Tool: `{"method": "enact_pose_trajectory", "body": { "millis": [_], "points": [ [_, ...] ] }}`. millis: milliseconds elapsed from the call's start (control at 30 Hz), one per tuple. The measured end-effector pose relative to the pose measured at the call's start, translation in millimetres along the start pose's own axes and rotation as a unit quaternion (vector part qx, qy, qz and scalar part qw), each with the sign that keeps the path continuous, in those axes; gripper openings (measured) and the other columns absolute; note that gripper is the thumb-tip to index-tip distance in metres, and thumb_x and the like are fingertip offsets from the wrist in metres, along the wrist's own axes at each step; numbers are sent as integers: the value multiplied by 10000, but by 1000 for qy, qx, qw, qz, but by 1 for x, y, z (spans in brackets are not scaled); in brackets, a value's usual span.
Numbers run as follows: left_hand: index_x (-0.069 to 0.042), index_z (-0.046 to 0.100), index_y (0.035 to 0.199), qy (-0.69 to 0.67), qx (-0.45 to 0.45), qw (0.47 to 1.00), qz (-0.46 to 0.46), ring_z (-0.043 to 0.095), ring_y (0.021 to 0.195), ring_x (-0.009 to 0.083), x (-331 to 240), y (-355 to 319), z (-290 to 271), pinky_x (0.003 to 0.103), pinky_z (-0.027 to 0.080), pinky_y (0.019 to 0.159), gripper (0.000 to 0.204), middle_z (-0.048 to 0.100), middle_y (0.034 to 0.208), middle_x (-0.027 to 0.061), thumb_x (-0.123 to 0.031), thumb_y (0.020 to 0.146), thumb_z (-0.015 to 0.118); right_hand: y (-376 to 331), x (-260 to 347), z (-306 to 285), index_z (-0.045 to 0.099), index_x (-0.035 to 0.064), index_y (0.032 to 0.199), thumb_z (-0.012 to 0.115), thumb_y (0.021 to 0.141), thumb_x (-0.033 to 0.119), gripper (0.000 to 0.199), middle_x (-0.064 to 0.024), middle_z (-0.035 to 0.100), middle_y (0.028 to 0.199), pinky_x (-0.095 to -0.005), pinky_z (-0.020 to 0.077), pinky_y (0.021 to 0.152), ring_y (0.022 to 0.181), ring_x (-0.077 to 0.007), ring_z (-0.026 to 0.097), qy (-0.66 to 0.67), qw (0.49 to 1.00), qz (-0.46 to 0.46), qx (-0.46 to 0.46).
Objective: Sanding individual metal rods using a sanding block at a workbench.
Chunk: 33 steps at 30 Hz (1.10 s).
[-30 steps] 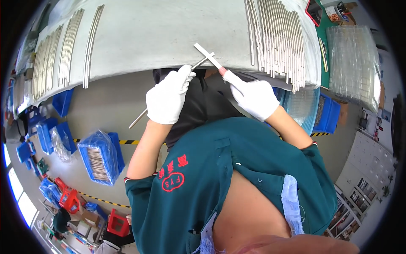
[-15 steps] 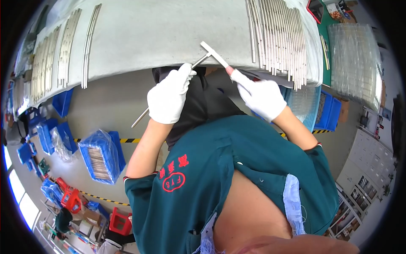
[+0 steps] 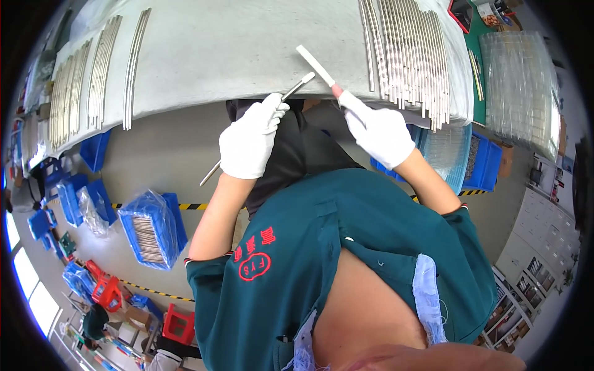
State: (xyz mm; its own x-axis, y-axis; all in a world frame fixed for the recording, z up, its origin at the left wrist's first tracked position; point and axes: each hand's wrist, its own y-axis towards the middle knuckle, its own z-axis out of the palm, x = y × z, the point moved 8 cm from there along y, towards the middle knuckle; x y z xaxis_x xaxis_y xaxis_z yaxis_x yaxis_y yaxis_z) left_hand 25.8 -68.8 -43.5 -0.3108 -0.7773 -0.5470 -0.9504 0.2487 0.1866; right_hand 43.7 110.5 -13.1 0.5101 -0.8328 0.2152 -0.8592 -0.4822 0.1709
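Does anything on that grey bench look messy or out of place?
Nothing stands out. The metal rods lie in neat rows on the grey bench; the left hand holds one rod, the right hand a flat file.

I see white gloves on my left hand and right hand, a short-sleeved teal shirt with red embroidered chest emblem below them.

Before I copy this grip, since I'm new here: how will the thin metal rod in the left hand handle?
The metal rod looks stiff: it juts straight out both sides of the gloved left hand without sagging. Being so slim, it is probably light. Its smooth shine suggests it may slip in a glove, and it could roll on the grey table.
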Motion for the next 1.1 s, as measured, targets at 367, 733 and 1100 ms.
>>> {"method": "enact_pose_trajectory", "body": {
  "millis": [367, 733, 1100],
  "points": [
    [13, 592, 1148, -212, 54, 971, -96, 563, 717, 62, 19, 3, 12, 176, 451, 643, 278, 667, 911, 44, -10, 877, 536, -7, 9, 18, 404, 225, 1364, 515, 844, 173, 534, -25, 446, 444, -325, 382, 369, 357, -193, 476, -51, 995, 13, 81],
    [-65, 610, 1115, -174, 93, 972, -129, 581, 728, 118, 22, 0, 19, 230, 469, 653, 256, 664, 919, 26, -121, 872, 553, -16, 5, 21, 343, 252, 1398, 512, 817, 112, 621, 17, 440, 429, -315, 353, 326, 320, -178, 440, -52, 997, 3, 59],
    [18, 586, 1147, -228, 166, 944, -173, 507, 648, 53, 22, 3, 21, 192, 429, 599, 280, 646, 909, 25, -66, 882, 561, -19, 6, 23, 345, 235, 1393, 492, 843, 136, 578, -18, 475, 460, -327, 387, 360, 353, -192, 478, -27, 998, 17, 60]
  ]
}}
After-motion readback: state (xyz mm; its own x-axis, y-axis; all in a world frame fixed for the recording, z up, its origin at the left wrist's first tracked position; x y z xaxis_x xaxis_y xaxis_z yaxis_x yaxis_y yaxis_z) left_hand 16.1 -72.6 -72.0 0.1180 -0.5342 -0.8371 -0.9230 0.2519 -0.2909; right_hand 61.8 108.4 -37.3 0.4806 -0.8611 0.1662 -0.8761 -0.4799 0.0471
